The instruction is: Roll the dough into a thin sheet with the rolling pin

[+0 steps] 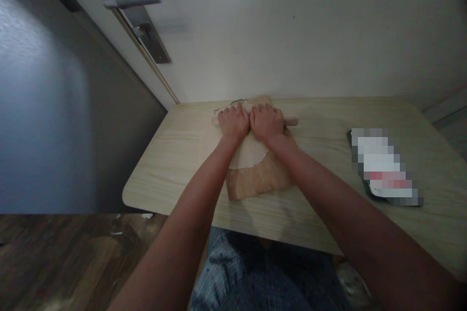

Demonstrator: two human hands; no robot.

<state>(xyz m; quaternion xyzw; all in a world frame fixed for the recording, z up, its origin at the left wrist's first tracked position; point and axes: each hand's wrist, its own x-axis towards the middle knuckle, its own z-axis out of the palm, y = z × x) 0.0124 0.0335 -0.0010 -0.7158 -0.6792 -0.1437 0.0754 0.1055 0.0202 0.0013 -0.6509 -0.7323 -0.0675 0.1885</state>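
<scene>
A wooden rolling pin (291, 121) lies crosswise near the far end of a wooden board (255, 182). My left hand (234, 120) is closed over the pin left of its middle, and my right hand (267, 122) grips it just to the right, the two thumbs side by side. Only the pin's ends show past my hands. Under it a pale, thin sheet of dough (248, 156) spreads over much of the board, its near edge uneven. My hands and forearms hide part of the dough and the board's right side.
The board rests on a light wood table (175, 155) against a white door with a metal handle (133, 0). On the table's right lies a dark-edged flat item with a blurred-out surface (383, 165). A grey panel (47, 107) stands to the left.
</scene>
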